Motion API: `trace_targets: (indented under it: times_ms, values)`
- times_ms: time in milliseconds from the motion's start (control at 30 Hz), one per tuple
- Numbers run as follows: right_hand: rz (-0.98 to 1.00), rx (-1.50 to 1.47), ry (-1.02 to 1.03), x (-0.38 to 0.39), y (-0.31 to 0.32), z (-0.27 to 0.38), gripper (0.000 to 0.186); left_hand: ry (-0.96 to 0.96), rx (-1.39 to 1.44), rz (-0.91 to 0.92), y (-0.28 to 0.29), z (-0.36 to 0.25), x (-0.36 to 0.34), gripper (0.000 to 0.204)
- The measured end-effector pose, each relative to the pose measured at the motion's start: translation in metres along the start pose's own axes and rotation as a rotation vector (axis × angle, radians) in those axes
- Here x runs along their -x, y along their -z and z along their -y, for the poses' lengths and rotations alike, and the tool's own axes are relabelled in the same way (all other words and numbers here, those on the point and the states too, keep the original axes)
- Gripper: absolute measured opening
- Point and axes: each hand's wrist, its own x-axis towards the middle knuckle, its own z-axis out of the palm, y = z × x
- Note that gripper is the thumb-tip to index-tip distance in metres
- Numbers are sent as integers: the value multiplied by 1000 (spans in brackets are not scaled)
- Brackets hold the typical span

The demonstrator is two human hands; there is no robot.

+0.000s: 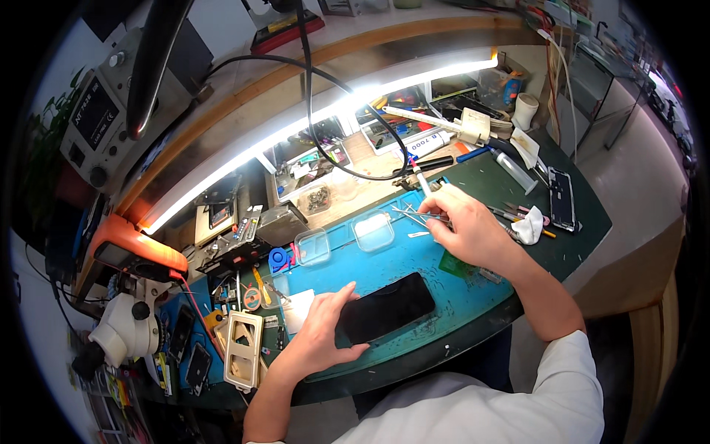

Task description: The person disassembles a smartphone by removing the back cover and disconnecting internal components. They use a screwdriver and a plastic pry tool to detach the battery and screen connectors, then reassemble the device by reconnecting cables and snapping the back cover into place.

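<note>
Phone lies on mat, L hand at its left end, two boxes behind it, tub w/ (prob.) screws behind those, multimeter & microscope far left, syringe back right.

Person: white short-sleeved top, bare forearms.
Fabric looks plain; right sleeve loose, ends near elbow. Left hand and right hand bare, nails short.

Left fingers spread beside a black phone on a blue mat, right fingers near metal tools.
</note>
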Motion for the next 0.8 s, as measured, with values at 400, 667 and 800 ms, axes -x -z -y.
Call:
trace_targets:
  times_ms: [400,667,800]
  values:
    - [-83,711,-2,-26,-57,1,21,-30,-33,-19,2,1,-1,113]
    - [-94,555,76,-16,-67,-9,21,-39,-29,-20,0,3,-1,115]
    - [-172,550,10,-24,-52,-12,21,-56,-41,-39,-1,9,2,118]
